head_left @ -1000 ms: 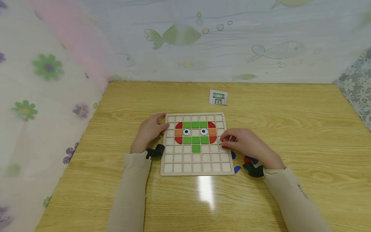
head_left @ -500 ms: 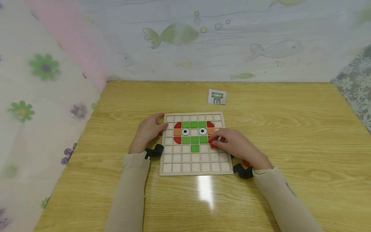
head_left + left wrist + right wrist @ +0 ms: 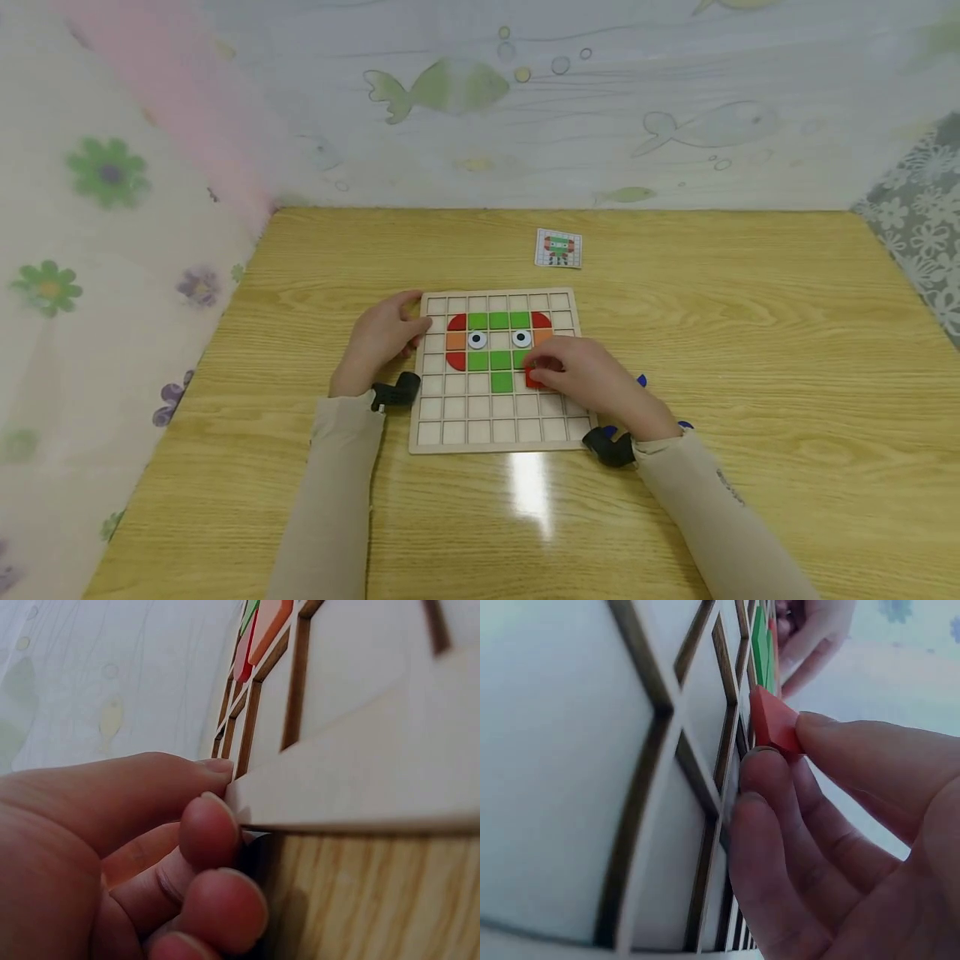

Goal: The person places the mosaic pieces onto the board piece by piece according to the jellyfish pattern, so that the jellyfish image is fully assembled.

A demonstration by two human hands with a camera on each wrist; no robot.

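A wooden grid board (image 3: 442,432) lies flat on the table, bearing a face pattern of green, orange and red tiles with two round eye pieces (image 3: 477,339). At the board's upper left edge, my left hand (image 3: 382,337) holds the frame; the left wrist view shows the fingertips (image 3: 217,766) against its rim. Between thumb and fingers, my right hand (image 3: 585,375) pinches a red square tile (image 3: 775,724), tilted above the grid. That tile is right of the single green square (image 3: 502,382), one cell apart. The right hand hides part of the pattern's right side.
A small pattern card (image 3: 558,248) lies behind the board. Blue pieces (image 3: 641,381) lie on the table right of the board, partly hidden by the right forearm. Painted walls border the table (image 3: 750,333) at the back and left.
My right hand has moved left over the board from its right edge, carrying the red tile. The left hand stays at the board's edge. The whole view has shifted slightly.
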